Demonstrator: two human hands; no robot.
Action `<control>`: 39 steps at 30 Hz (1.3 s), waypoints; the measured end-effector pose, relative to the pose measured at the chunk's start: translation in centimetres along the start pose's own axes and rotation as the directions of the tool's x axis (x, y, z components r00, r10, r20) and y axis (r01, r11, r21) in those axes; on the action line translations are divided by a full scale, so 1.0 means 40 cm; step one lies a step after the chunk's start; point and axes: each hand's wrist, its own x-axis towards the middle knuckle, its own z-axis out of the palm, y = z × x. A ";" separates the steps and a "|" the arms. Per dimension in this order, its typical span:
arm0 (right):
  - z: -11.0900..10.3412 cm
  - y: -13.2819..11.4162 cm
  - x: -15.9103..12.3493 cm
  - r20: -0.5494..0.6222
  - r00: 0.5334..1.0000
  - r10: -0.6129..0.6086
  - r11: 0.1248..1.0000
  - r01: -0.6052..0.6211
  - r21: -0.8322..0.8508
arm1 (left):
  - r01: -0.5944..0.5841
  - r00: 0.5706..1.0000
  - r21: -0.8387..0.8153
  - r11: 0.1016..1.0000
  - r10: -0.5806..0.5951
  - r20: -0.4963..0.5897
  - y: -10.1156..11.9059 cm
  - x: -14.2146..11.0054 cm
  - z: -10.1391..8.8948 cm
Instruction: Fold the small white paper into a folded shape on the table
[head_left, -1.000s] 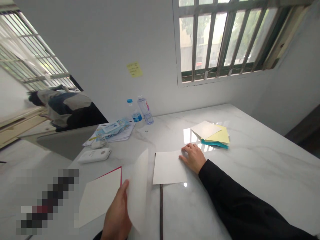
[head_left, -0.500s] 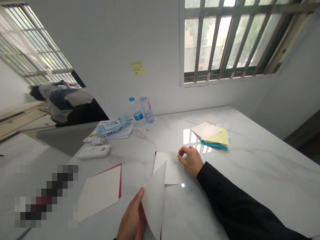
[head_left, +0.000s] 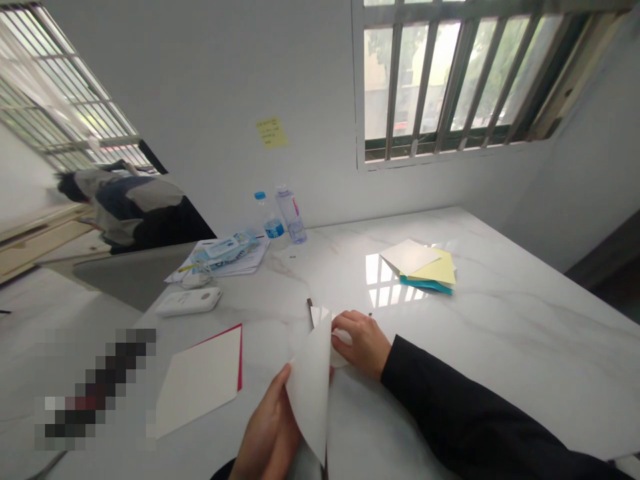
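My left hand (head_left: 270,427) is closed around the edge of a curved white paper (head_left: 310,387), which stands upright at the front middle of the table. Just to its right, my right hand (head_left: 364,343) has its fingers curled on a second white sheet (head_left: 341,360), partly hidden behind the upright paper. A thin dark stick-like object (head_left: 309,304) pokes out past the far end of that sheet; its kind cannot be made out. To the left lies a cream card (head_left: 200,380) with a red layer showing under its edge.
Cream, yellow and teal papers (head_left: 433,268) lie at the right back. A wet-wipes pack (head_left: 227,250) rests on papers near two plastic bottles (head_left: 273,225). In front of them is a white device (head_left: 189,302). Beyond the partition, a person (head_left: 130,200) bends over.
My right hand has drawn the second sheet left and nearer, toward the upright paper. More of the dark stick-like object shows. My left hand has shifted slightly up and still grips its paper.
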 end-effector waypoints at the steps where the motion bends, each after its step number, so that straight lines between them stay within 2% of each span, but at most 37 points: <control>1: 0.004 0.000 -0.001 0.027 1.000 -0.012 1.000 0.012 -0.006 | 0.039 0.999 -0.024 0.999 -0.039 0.000 0.002 0.002 -0.001; 5: 0.011 0.001 -0.005 0.100 0.993 -0.068 0.997 0.072 -0.029 | 0.147 0.989 -0.084 0.985 -0.146 0.021 0.012 0.009 -0.007; 11: 0.001 -0.014 -0.016 0.097 0.977 -0.189 0.981 0.192 -0.028 | 0.148 0.985 -0.169 0.974 -0.129 0.119 0.003 0.027 -0.015; 15: -0.014 -0.031 -0.024 0.156 0.954 -0.256 0.966 0.258 0.005 | 0.133 0.981 -0.199 0.971 -0.100 0.168 -0.010 0.048 -0.036; 17: -0.022 -0.034 -0.026 0.197 0.939 -0.282 0.959 0.284 0.018 | 0.135 0.981 -0.228 0.964 -0.098 0.166 -0.009 0.055 -0.045; 20: -0.036 -0.031 -0.026 0.227 0.925 -0.305 0.951 0.308 0.026 | 0.129 0.989 -0.264 0.956 -0.104 0.107 0.000 0.056 -0.050; 26: -0.049 -0.017 -0.022 0.239 0.911 -0.337 0.940 0.340 0.031 | 0.165 0.986 -0.270 0.949 -0.151 0.069 0.018 0.043 -0.037; 29: -0.048 -0.009 -0.020 0.248 0.905 -0.345 0.936 0.350 0.028 | 0.124 0.992 -0.266 0.956 -0.111 0.063 0.018 0.044 -0.045; 31: -0.045 -0.005 -0.020 0.253 0.906 -0.341 0.938 0.347 0.020 | 0.099 0.994 -0.268 0.958 -0.081 0.080 0.016 0.046 -0.053; 34: -0.044 -0.004 -0.020 0.252 0.911 -0.326 0.942 0.335 0.010 | 0.121 0.990 -0.265 0.957 -0.095 0.107 0.015 0.048 -0.058; 37: -0.048 -0.009 -0.021 0.249 0.914 -0.320 0.947 0.318 0.048 | 0.133 0.986 -0.250 0.959 -0.103 0.129 0.017 0.047 -0.055; 39: -0.055 -0.013 -0.021 0.218 0.933 -0.288 0.958 0.275 0.087 | 0.128 0.982 -0.236 0.963 -0.091 0.164 0.019 0.048 -0.053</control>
